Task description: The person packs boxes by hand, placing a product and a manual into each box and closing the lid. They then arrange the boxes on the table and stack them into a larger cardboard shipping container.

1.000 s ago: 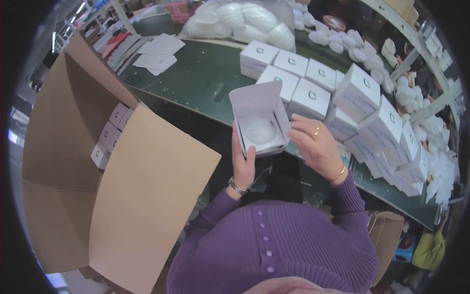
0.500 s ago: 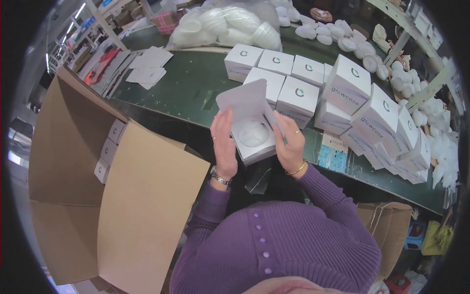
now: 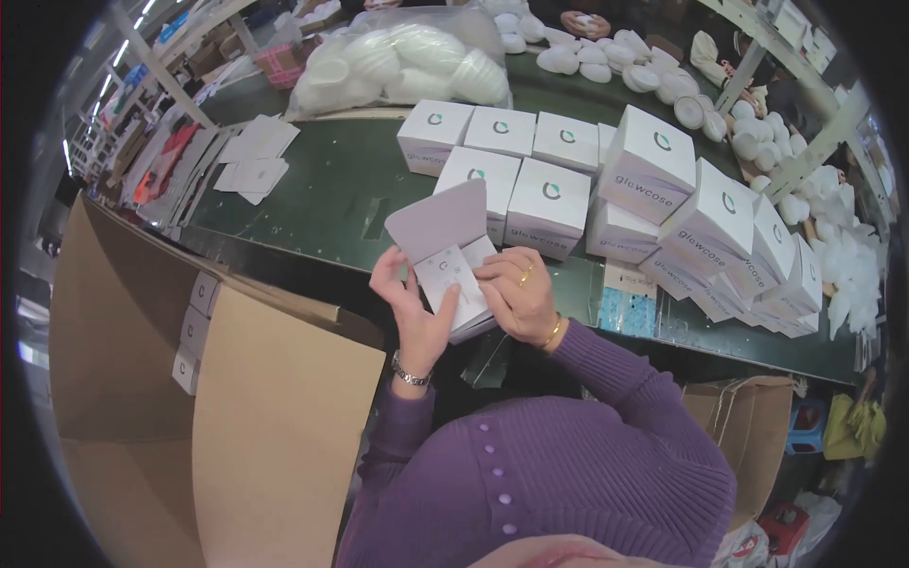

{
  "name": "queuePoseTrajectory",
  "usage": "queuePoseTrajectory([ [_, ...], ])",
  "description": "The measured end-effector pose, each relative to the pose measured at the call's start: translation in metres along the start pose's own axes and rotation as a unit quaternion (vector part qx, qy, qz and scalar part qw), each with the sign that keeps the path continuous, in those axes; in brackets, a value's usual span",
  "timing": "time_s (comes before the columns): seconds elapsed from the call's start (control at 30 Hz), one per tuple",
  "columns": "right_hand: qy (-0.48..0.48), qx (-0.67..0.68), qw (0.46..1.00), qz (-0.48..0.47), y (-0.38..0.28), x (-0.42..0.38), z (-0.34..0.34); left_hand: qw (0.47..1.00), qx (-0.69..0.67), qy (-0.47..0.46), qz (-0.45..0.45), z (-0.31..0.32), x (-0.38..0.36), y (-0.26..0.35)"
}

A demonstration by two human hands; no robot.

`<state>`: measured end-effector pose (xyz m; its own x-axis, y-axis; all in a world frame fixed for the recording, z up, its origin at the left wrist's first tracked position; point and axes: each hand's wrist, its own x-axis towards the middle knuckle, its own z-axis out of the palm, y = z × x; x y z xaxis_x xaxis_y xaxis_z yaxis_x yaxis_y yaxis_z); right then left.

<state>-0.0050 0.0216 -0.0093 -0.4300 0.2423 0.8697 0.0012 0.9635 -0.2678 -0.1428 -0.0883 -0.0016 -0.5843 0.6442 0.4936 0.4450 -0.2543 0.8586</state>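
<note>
In front of me is an open white carton (image 3: 467, 333), its lid flap (image 3: 438, 222) raised. A small printed card (image 3: 438, 272) with a round logo lies across the opening and hides what is inside. My left hand (image 3: 417, 312) grips the carton's left side, its thumb pressing on the card. On the other side, my right hand (image 3: 523, 295) has its fingers closed at the carton's right side flap (image 3: 481, 254). Closed white "glowcose" boxes (image 3: 544, 204) stand just beyond the hands.
At left gapes a large brown carton (image 3: 284, 426) with several white boxes (image 3: 194, 331) inside. Stacked boxes (image 3: 705, 222) line the green table (image 3: 331, 208) at right. A clear bag of white domes (image 3: 402, 62) lies behind, near a person's hand (image 3: 585, 24). Papers (image 3: 256, 156) lie at left.
The round white item seen inside the carton is now covered by the printed card. My left thumb has come onto the card, and my right fingers have closed in. The view has shifted slightly.
</note>
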Motion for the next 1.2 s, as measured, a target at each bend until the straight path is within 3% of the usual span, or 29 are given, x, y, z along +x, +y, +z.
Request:
queuePoseTrajectory([
  [0.1, 0.033, 0.046, 0.996, 0.068, 0.001, 0.004, 0.002, 0.996, -0.073, -0.015, -0.050, 0.000, 0.004, 0.000],
  [0.2, -0.007, 0.221, 0.934, 0.279, -0.009, 0.026, -0.016, 0.995, -0.076, -0.047, -0.037, -0.003, 0.003, -0.010],
  [0.4, -0.130, 0.343, 0.839, 0.401, -0.016, 0.051, -0.044, 0.996, -0.020, -0.066, 0.059, -0.004, 0.011, -0.001],
  [0.5, -0.185, 0.313, 0.853, 0.374, -0.012, 0.036, -0.050, 0.996, 0.019, -0.059, 0.065, -0.004, 0.012, -0.001],
  [0.6, -0.217, 0.266, 0.895, 0.285, -0.005, 0.012, -0.046, 0.995, 0.044, -0.051, 0.072, -0.003, 0.009, -0.009],
  [0.7, -0.162, 0.187, 0.948, 0.202, -0.003, -0.008, -0.032, 0.996, -0.001, -0.041, 0.076, -0.005, 0.007, -0.016],
  [0.77, -0.099, 0.145, 0.971, 0.163, -0.002, -0.016, -0.023, 0.991, -0.055, -0.082, 0.092, -0.011, 0.006, -0.020],
  [0.9, -0.035, 0.115, 0.983, 0.136, 0.003, -0.023, -0.012, 0.974, -0.131, -0.132, 0.126, -0.022, -0.004, -0.023],
  [1.07, 0.012, 0.112, 0.988, 0.108, 0.004, -0.018, -0.008, 0.973, -0.025, -0.121, 0.195, -0.023, -0.017, -0.020],
  [1.2, 0.022, 0.112, 0.987, 0.110, 0.007, -0.016, -0.007, 0.973, -0.017, -0.104, 0.204, -0.018, -0.018, -0.024],
])
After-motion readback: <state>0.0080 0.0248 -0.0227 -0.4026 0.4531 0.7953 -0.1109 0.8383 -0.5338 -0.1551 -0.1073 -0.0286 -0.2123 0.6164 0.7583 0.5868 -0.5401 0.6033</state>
